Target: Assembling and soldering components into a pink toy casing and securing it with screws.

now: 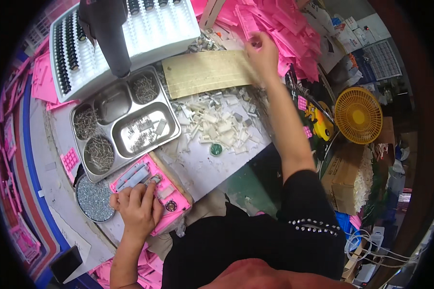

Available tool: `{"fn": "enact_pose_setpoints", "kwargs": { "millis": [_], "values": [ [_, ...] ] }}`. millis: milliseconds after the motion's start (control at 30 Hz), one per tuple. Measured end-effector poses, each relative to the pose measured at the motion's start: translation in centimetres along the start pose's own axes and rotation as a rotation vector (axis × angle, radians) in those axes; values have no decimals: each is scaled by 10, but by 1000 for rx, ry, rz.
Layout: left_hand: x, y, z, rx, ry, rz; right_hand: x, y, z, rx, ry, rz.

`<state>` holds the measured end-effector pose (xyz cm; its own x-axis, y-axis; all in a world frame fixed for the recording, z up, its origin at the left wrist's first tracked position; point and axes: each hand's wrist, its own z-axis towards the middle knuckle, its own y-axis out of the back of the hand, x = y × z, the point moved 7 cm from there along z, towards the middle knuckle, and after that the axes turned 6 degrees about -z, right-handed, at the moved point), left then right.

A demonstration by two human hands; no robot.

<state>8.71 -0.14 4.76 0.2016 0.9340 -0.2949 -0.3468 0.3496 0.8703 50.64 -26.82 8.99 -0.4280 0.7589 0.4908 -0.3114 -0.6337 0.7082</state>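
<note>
My left hand (137, 204) lies with bent fingers on a pink plastic casing (171, 212), holding it at its left side. Inside it sit grey blocks (134, 176), a small metallic part (154, 179) by my fingertips, and a round dark part (170, 205). My right hand (264, 54) is stretched far forward, slightly blurred, at the right end of a tan sheet (205, 73) and beside a heap of pink plastic pieces (279, 31). Its fingers are curled together; what they hold, if anything, cannot be made out.
A steel compartment tray (171, 134) holds screws and small metal parts. Left of the casing stands a round tin of tiny metal pieces (95, 200). White plastic parts (219, 120) cover the bench. A dark tapered tool (108, 38) hangs over a white foam tray (152, 41); a yellow basket (358, 115) stands right.
</note>
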Motion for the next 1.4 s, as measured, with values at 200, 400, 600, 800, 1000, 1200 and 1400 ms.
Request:
{"fn": "enact_pose_setpoints", "kwargs": {
  "millis": [200,400,600,800,1000,1200,1400],
  "values": [
    [6,-11,0,-32,-33,-31,-134,-73,110,214,61,-971],
    [11,-5,-16,-25,29,-33,-97,4,127,329,332,-954],
    [6,6,-9,-88,-45,-62,15,144,-63,360,-83,204],
    [11,14,-9,-123,585,-1231,153,34,-255,841,-334,1113],
    [32,31,-26,-490,673,-1277,210,-13,-266,768,76,698],
    [28,22,-62,-108,605,-505,202,4,-311,878,244,328],
    [27,14,-67,-189,542,-517,191,-11,-326,943,217,373]
  ]
}}
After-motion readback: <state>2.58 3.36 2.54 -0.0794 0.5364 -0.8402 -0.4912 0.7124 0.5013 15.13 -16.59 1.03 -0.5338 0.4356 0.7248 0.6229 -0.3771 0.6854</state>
